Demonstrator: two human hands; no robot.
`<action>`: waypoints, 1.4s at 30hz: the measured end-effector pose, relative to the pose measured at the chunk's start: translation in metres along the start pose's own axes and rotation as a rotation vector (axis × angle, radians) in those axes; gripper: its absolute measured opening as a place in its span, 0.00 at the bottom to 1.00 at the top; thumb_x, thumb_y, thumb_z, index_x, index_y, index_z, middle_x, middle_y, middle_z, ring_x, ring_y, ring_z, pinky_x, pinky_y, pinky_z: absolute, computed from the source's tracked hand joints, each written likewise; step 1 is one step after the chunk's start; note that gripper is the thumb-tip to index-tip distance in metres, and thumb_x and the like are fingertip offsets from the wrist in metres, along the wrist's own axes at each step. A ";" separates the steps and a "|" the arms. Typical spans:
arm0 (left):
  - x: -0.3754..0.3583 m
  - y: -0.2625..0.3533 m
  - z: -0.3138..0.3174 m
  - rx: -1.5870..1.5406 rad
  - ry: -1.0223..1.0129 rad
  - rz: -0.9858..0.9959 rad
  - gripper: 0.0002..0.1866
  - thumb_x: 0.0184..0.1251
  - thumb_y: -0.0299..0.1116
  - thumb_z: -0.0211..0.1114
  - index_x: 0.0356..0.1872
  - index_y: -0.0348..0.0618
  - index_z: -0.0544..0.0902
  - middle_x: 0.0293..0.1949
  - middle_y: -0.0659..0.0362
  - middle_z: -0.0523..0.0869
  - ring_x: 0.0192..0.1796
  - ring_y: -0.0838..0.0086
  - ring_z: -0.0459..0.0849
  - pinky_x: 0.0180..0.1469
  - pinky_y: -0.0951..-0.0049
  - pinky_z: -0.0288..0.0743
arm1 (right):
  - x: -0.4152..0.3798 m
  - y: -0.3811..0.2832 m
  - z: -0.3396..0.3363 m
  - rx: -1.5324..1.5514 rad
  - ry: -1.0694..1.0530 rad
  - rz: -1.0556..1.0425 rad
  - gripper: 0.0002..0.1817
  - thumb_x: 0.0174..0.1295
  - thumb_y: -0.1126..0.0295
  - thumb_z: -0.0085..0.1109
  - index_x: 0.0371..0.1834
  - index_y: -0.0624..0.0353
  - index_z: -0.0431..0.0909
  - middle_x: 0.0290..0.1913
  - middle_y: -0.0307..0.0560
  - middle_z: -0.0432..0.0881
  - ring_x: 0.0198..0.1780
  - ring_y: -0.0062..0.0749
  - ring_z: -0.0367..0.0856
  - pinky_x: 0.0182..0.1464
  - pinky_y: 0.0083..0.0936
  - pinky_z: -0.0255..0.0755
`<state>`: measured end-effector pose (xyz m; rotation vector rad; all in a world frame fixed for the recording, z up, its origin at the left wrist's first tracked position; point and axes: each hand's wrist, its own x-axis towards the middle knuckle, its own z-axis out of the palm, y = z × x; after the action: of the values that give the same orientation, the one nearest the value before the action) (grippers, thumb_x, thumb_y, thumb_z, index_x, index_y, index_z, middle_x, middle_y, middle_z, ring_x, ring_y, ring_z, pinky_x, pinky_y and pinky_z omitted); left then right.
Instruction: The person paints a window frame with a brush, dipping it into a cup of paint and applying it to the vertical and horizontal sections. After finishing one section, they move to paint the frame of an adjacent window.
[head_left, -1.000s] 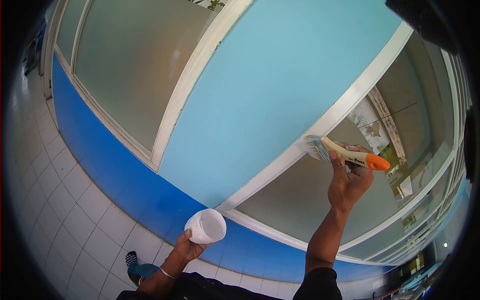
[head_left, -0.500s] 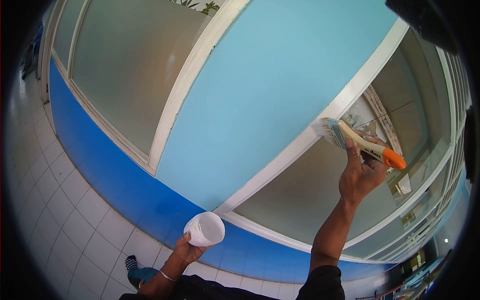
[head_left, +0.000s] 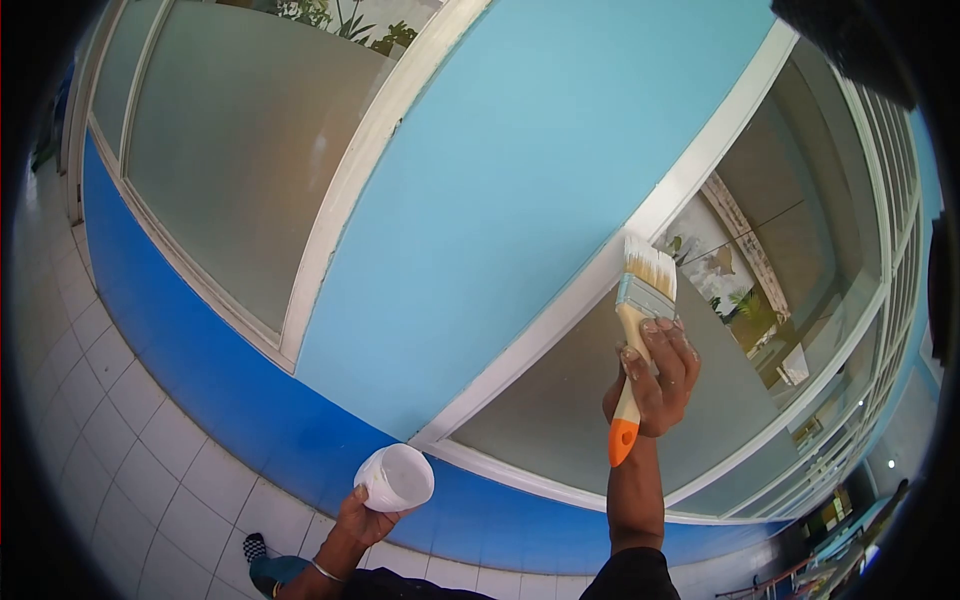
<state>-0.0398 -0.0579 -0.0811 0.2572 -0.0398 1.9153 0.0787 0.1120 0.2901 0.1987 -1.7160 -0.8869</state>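
My right hand [head_left: 658, 375] is closed around the wooden handle of a wide paintbrush [head_left: 645, 290] with an orange handle end. White paint coats its bristles, whose tips are right at the white window frame [head_left: 560, 305] along the light blue wall panel [head_left: 470, 190]. Lower down, my left hand [head_left: 370, 517] grips a white tub [head_left: 397, 478] from below and the side. The tub tilts toward me and its inside looks white.
Frosted glass panes [head_left: 245, 150] stand on both sides of the light blue panel. A darker blue band [head_left: 220, 340] runs along the lower wall above white floor tiles [head_left: 130, 450]. White bars [head_left: 880, 120] line the far right.
The paintbrush has turned from lying sideways to pointing upward, its handle end now low. My right hand has moved down and left with it. The tub shifts slightly left and down in view.
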 end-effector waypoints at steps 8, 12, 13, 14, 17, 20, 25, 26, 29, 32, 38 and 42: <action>-0.003 -0.001 0.000 0.019 0.018 -0.009 0.56 0.48 0.57 0.81 0.74 0.44 0.62 0.69 0.45 0.73 0.70 0.49 0.75 0.73 0.39 0.68 | -0.017 -0.011 0.006 0.023 -0.095 -0.012 0.17 0.51 0.73 0.78 0.43 0.46 0.83 0.53 0.43 0.86 0.58 0.43 0.82 0.60 0.50 0.80; -0.003 0.000 0.001 0.016 0.002 0.001 0.55 0.49 0.57 0.81 0.75 0.44 0.61 0.69 0.45 0.72 0.70 0.48 0.75 0.73 0.38 0.68 | -0.027 -0.017 0.005 0.020 -0.128 -0.008 0.17 0.53 0.70 0.77 0.44 0.43 0.83 0.53 0.41 0.85 0.58 0.42 0.81 0.60 0.49 0.80; -0.003 0.000 0.001 0.016 0.000 0.002 0.55 0.49 0.57 0.81 0.75 0.43 0.61 0.69 0.45 0.72 0.70 0.48 0.75 0.73 0.38 0.68 | -0.029 -0.018 0.006 0.025 -0.136 -0.008 0.17 0.53 0.70 0.77 0.44 0.43 0.83 0.53 0.41 0.85 0.58 0.42 0.81 0.60 0.49 0.80; -0.004 0.001 0.001 0.014 0.002 0.002 0.55 0.49 0.57 0.81 0.75 0.43 0.61 0.69 0.45 0.72 0.70 0.48 0.75 0.73 0.38 0.68 | -0.031 -0.020 0.006 0.029 -0.146 -0.008 0.17 0.53 0.69 0.78 0.44 0.42 0.83 0.53 0.40 0.85 0.58 0.42 0.81 0.60 0.49 0.79; -0.004 0.000 0.002 0.005 0.004 0.004 0.55 0.50 0.56 0.81 0.75 0.43 0.61 0.69 0.45 0.72 0.70 0.48 0.75 0.73 0.38 0.68 | -0.036 -0.025 0.005 0.026 -0.176 -0.006 0.16 0.52 0.68 0.78 0.43 0.41 0.83 0.53 0.38 0.85 0.58 0.41 0.81 0.60 0.48 0.79; -0.004 0.000 0.001 -0.001 -0.001 0.002 0.55 0.50 0.56 0.80 0.75 0.44 0.61 0.69 0.45 0.72 0.70 0.48 0.75 0.73 0.39 0.68 | -0.041 -0.031 0.003 0.029 -0.203 -0.002 0.15 0.53 0.67 0.77 0.42 0.40 0.84 0.53 0.36 0.85 0.58 0.39 0.81 0.60 0.46 0.78; -0.003 0.000 -0.001 0.001 0.000 -0.002 0.54 0.51 0.56 0.80 0.75 0.44 0.61 0.69 0.45 0.72 0.71 0.48 0.75 0.73 0.39 0.68 | -0.047 -0.039 0.004 0.045 -0.232 0.003 0.12 0.54 0.65 0.76 0.41 0.39 0.85 0.52 0.35 0.86 0.57 0.37 0.81 0.60 0.44 0.78; -0.003 0.000 0.000 0.003 0.000 -0.003 0.54 0.50 0.56 0.80 0.75 0.44 0.61 0.69 0.45 0.72 0.71 0.48 0.74 0.73 0.39 0.68 | -0.047 -0.040 0.003 0.048 -0.238 0.000 0.11 0.55 0.65 0.76 0.40 0.39 0.85 0.52 0.35 0.86 0.57 0.37 0.81 0.60 0.44 0.78; -0.003 0.000 0.000 0.006 0.001 -0.001 0.55 0.50 0.57 0.80 0.75 0.44 0.61 0.69 0.45 0.72 0.71 0.48 0.74 0.73 0.39 0.68 | -0.051 -0.044 0.003 0.060 -0.249 -0.008 0.10 0.55 0.65 0.75 0.40 0.40 0.86 0.52 0.35 0.86 0.57 0.36 0.81 0.60 0.43 0.78; -0.003 -0.001 0.000 0.003 0.003 0.004 0.55 0.50 0.57 0.80 0.75 0.44 0.61 0.69 0.45 0.72 0.71 0.48 0.74 0.73 0.39 0.68 | -0.055 -0.050 0.002 0.081 -0.267 -0.004 0.10 0.56 0.65 0.75 0.40 0.40 0.86 0.51 0.35 0.87 0.56 0.35 0.82 0.60 0.42 0.78; -0.003 0.000 0.000 -0.003 -0.001 0.003 0.54 0.51 0.56 0.80 0.75 0.44 0.61 0.69 0.45 0.72 0.71 0.49 0.74 0.73 0.39 0.68 | -0.064 -0.062 -0.001 0.130 -0.288 0.005 0.09 0.55 0.65 0.75 0.38 0.40 0.86 0.50 0.34 0.87 0.54 0.34 0.83 0.57 0.40 0.80; -0.004 -0.001 -0.005 -0.003 -0.001 0.000 0.54 0.51 0.56 0.80 0.75 0.44 0.61 0.69 0.45 0.72 0.71 0.49 0.74 0.74 0.39 0.67 | -0.072 -0.078 -0.009 0.205 -0.362 0.039 0.08 0.56 0.66 0.75 0.37 0.40 0.85 0.50 0.35 0.87 0.51 0.34 0.84 0.53 0.39 0.82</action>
<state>-0.0385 -0.0609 -0.0867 0.2557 -0.0434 1.9148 0.0880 0.0933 0.1854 0.1455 -2.1431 -0.7487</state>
